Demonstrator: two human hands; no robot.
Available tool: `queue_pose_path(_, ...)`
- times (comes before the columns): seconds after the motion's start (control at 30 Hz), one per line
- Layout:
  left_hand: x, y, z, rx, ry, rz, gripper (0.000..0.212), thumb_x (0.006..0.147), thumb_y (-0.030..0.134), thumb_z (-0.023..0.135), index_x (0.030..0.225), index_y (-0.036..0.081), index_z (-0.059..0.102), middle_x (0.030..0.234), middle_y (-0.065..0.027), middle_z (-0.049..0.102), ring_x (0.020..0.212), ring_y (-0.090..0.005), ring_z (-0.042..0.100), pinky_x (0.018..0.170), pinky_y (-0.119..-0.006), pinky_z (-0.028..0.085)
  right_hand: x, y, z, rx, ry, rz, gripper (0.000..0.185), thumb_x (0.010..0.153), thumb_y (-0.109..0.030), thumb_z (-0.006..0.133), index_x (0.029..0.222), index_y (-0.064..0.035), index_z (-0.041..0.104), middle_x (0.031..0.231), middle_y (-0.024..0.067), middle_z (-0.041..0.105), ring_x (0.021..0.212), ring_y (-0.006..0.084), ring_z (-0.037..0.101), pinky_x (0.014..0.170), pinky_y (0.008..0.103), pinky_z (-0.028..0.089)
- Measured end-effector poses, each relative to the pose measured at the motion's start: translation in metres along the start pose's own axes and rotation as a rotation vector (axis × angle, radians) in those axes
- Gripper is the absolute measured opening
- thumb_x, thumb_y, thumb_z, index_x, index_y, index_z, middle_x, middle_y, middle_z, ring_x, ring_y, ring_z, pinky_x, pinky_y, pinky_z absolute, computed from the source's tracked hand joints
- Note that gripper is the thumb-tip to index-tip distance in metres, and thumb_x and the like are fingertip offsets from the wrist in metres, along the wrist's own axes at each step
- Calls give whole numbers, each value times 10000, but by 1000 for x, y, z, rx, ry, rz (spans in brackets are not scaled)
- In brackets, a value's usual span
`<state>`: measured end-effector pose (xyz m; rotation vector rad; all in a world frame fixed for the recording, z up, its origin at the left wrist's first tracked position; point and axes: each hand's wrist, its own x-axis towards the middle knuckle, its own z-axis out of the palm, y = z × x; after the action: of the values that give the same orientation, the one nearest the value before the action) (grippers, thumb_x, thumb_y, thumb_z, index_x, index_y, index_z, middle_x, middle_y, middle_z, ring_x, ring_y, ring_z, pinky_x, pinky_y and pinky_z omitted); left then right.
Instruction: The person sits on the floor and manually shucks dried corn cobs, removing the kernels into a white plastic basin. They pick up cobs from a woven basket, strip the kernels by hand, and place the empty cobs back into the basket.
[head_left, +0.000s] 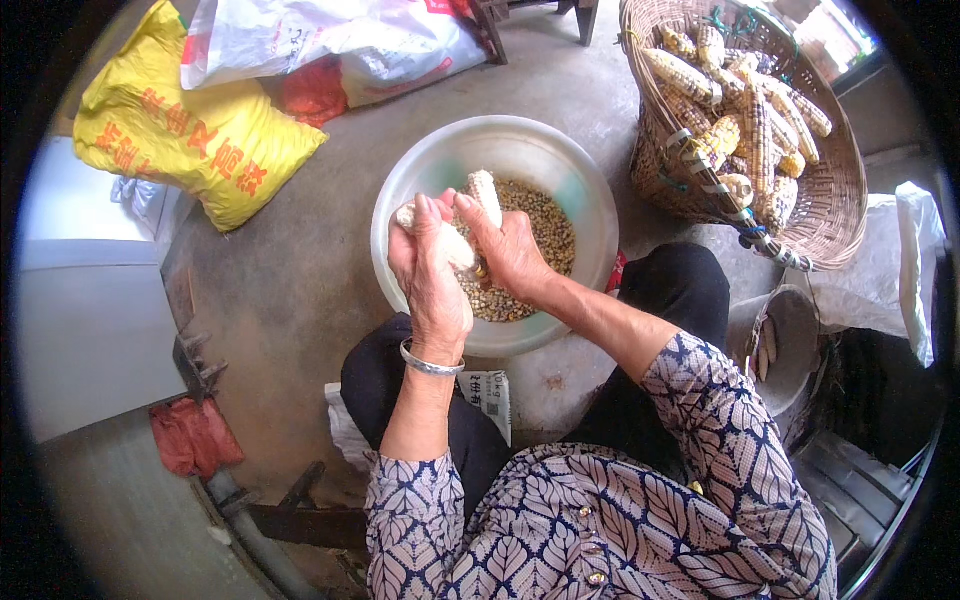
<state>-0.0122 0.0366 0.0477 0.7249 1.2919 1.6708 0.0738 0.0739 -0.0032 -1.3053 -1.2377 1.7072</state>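
Observation:
Over a wide pale plastic basin (409, 161), my left hand (427, 289) is closed around a whitish, mostly bare corn cob (455, 249) that lies slanted across the palm. My right hand (514, 251) grips a second pale cob (484, 196), whose upper end sticks out past the thumb. A few yellow and dark kernels show just below the right fingers, where the two cobs come close together; whether they touch is hidden. Loose mixed-colour corn kernels (536, 217) cover the bottom of the basin. The basin stands on the floor in front of my knees.
A wicker basket (832, 187) at the upper right holds several corn ears (757, 135). Below it stands a grey bucket (795, 322) with cobs inside. A yellow woven sack (195, 142) and white sacks (360, 45) lie upper left. A red cloth or bag (196, 439) is at lower left.

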Motion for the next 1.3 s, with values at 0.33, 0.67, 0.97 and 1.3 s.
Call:
queue_pose_path(0.33,18,3,-15,-60,152,114,269,949,316,519,927,49,504,844,-12,522,785,-97,498,750,-258,438,-3,-29,-2,-56,-173,20,640,894,-535,447,838,76,633,629,123,580,555,168,547,508,342,436)
queue_pose_path(0.67,0,-1,0,-8,29,67,283,967,329,473,930,48,495,895,-30,528,863,-116,499,818,-283,419,6,11,4,-115,-72,-368,620,890,-512,494,650,45,623,472,140,509,446,186,510,449,365,401)
queue_pose_path(0.97,18,0,-13,-166,255,69,307,928,306,552,969,5,515,960,-88,574,915,-182,569,888,-316,458,7,-9,-11,47,-25,-199,590,867,-490,525,687,64,618,548,111,565,518,166,537,520,340,444)
queue_pose_path(1.3,21,-23,-26,-303,276,-126,341,904,383,580,812,65,495,797,2,469,738,-97,468,675,-255,442,-4,12,11,-481,-7,-607,453,860,-414,563,1026,8,584,789,245,558,745,399,572,659,462,467)
